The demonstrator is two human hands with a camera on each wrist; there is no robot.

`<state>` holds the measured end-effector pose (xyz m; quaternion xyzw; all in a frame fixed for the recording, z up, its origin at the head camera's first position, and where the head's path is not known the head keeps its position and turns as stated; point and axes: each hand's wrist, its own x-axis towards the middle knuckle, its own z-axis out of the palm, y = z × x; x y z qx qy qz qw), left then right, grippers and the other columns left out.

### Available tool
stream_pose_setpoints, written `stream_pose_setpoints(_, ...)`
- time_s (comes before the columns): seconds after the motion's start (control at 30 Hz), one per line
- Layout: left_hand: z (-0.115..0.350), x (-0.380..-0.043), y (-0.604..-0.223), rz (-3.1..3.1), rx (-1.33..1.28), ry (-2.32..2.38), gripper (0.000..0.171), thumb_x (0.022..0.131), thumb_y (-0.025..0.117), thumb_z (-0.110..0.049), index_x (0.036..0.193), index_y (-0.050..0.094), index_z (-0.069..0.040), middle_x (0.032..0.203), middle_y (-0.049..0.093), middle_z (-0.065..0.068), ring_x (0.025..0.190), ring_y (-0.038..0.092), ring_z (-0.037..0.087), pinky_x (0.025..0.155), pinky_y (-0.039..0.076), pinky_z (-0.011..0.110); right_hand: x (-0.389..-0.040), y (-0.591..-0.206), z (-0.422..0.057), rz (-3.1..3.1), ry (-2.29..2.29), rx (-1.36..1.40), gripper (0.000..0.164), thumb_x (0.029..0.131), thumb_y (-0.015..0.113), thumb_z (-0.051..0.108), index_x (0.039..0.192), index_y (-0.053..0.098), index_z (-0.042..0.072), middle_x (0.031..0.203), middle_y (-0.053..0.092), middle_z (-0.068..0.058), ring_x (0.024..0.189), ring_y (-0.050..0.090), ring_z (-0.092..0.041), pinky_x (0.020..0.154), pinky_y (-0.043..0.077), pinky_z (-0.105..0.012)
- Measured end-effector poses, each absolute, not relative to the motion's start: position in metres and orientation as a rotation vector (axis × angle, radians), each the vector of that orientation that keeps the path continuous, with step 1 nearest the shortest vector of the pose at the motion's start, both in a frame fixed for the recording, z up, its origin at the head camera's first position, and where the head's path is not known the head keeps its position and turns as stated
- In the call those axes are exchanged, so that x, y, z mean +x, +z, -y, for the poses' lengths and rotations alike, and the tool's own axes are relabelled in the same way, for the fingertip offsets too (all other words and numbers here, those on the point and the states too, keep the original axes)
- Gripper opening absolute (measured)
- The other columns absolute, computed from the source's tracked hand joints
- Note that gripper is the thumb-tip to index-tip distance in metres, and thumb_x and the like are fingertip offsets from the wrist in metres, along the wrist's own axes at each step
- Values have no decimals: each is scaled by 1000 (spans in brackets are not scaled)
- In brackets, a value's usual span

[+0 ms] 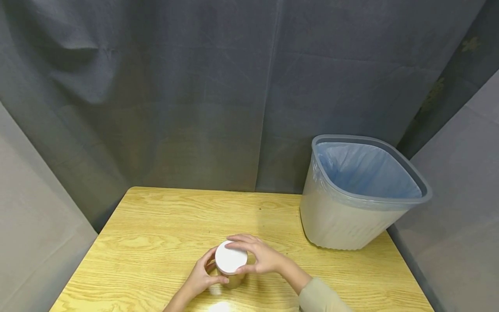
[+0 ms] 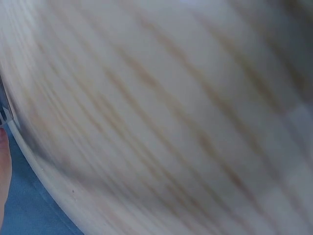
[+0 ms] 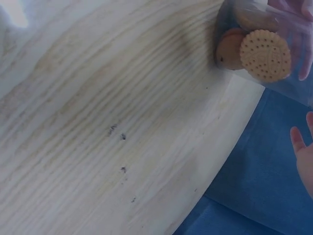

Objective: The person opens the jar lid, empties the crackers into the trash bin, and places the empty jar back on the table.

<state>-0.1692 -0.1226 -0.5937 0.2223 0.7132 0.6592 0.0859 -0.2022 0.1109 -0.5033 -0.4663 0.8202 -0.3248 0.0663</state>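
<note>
While left hand [image 1: 199,276] grips the jar [image 1: 234,281], right hand [image 1: 263,257] gripping its upward-facing lid [image 1: 230,259], long axis upright

Jar [image 1: 233,282] smooth, see-through; lid [image 1: 231,258] atop jar smooth; table [image 1: 175,229] under jar glossy wood-grain; curtain [image 1: 195,95] behind jar matt cloth.

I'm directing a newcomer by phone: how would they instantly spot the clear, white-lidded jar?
Find the yellow wood-grain table, with a pale, grey-rimmed plastic bin at its far right corner. Nearer the person, gripped between the left hand and right hand, is the clear jar. Its round white lid and the round tan biscuits inside set it apart from the open bin.
</note>
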Motion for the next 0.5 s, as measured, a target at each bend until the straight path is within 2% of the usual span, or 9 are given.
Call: stream_pose_setpoints(0.5, 122, -167, -589, -2117, 677, 1976, 80, 72, 75, -5, 138, 30, -4, 139, 36, 17, 119, 39, -2, 101, 35, 52, -214, -492, -110, -2357, -859, -1517, 60, 84, 63, 36, 136, 43, 16, 146, 34, -5, 130, 30, -37, 98, 27, -65)
